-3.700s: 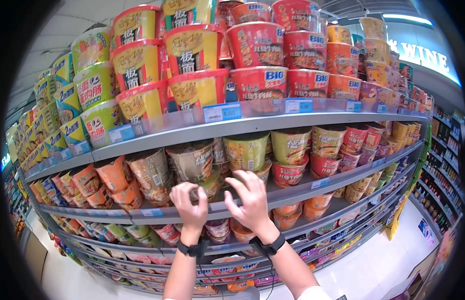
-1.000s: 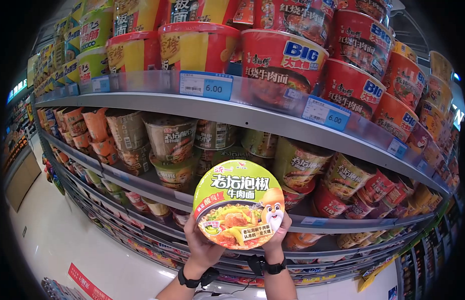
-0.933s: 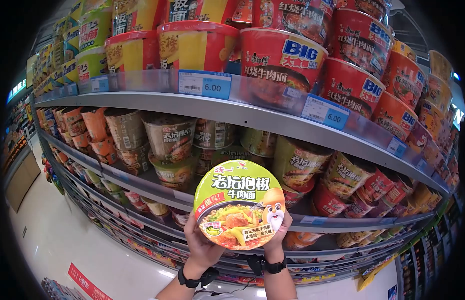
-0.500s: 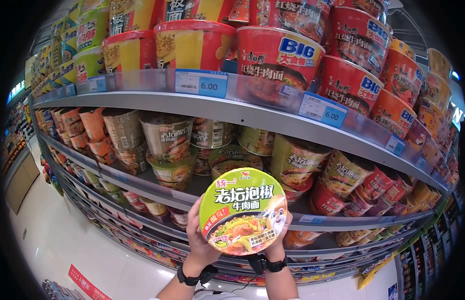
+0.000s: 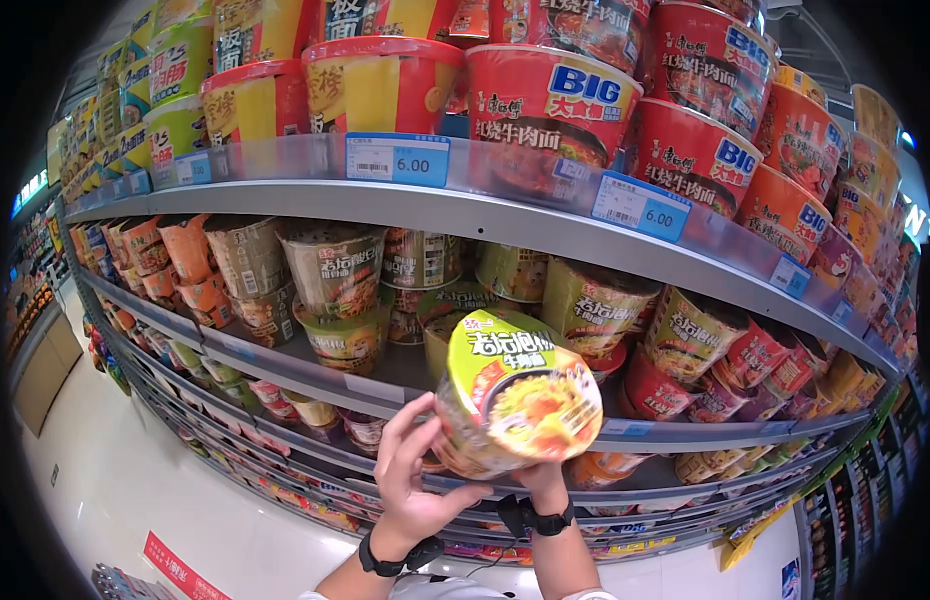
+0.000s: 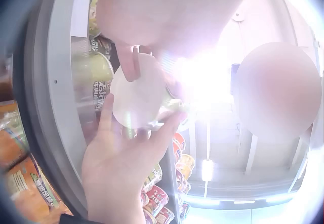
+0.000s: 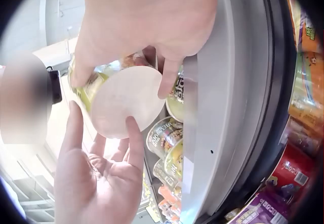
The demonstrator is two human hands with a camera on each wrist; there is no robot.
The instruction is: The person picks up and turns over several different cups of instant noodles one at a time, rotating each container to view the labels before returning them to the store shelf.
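Note:
A green instant noodle bowl (image 5: 520,390) is held up in front of the shelf, tilted, with its printed lid towards the head camera. My right hand (image 5: 545,480) grips it, mostly hidden behind it in the head view; the right wrist view shows thumb and fingers round the sides. On the bowl's left, my left hand (image 5: 415,490) has its palm turned up and fingers extended, fingertips right at the wall. The bowl's plain pale base (image 7: 126,102) faces the wrist cameras, with a finger of the left hand (image 7: 101,183) against it.
Behind the bowl, the middle shelf carries stacked noodle bowls (image 5: 335,270). Above it runs a grey shelf edge (image 5: 315,205) with price tags and big red bowls (image 5: 555,110). White floor (image 5: 115,490) lies at the lower left.
Both hands were holding nothing at first, then held the noodle bowl between them. Since half a second ago the bowl has turned and tilted rightward, and the left fingers have loosened.

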